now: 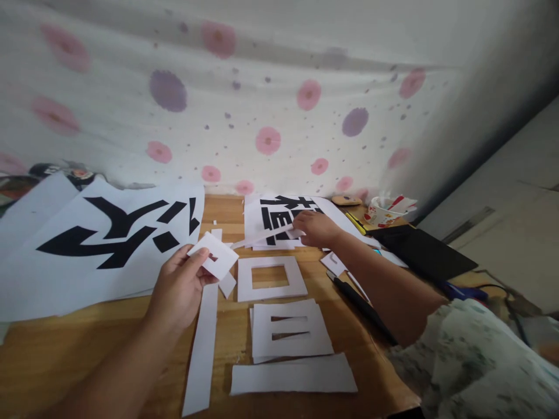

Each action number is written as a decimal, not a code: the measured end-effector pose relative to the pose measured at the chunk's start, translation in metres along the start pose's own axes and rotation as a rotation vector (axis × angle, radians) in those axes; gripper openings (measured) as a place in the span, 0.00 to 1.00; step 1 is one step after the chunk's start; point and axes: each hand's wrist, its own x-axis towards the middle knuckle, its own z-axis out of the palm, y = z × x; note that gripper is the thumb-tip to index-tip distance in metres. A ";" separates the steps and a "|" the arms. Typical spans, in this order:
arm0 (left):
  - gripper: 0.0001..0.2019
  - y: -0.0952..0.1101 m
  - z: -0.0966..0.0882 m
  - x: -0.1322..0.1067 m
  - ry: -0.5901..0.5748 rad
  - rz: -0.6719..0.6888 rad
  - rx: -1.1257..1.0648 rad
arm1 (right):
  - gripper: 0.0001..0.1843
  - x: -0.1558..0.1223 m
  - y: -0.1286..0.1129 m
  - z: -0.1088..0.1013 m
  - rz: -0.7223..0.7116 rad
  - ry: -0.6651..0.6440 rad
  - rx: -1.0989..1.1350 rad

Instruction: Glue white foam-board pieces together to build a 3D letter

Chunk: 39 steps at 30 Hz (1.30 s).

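My left hand [180, 286] is closed on a small white paper cutout [213, 254] with a slot in it, held just above the wooden table [87, 337]. My right hand [315, 228] reaches forward and pinches the end of a long thin white paper strip [258, 237] that lies across a sheet printed with bold black strokes [273, 220]. Below my hands lie a square paper frame [269, 278], a white piece with two slits [290, 329], a long vertical strip [201, 352] and a wide flat strip [293, 375].
A large sheet with black printed strokes [105, 244] covers the left of the table. A black pen [362, 305] lies along my right forearm. A black tablet [421, 250], a paper cup [383, 210] and a yellow tool [356, 223] sit at the right. A flowered cloth [262, 105] hangs behind.
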 end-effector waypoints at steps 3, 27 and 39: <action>0.14 0.004 -0.004 0.008 0.072 0.042 -0.034 | 0.17 0.021 -0.027 -0.017 -0.048 -0.029 -0.033; 0.09 0.008 -0.035 0.056 0.336 0.186 -0.007 | 0.31 0.109 -0.113 -0.018 -0.104 -0.043 0.190; 0.11 0.008 -0.022 0.042 0.201 0.157 -0.033 | 0.35 0.088 -0.092 0.018 0.033 0.009 0.271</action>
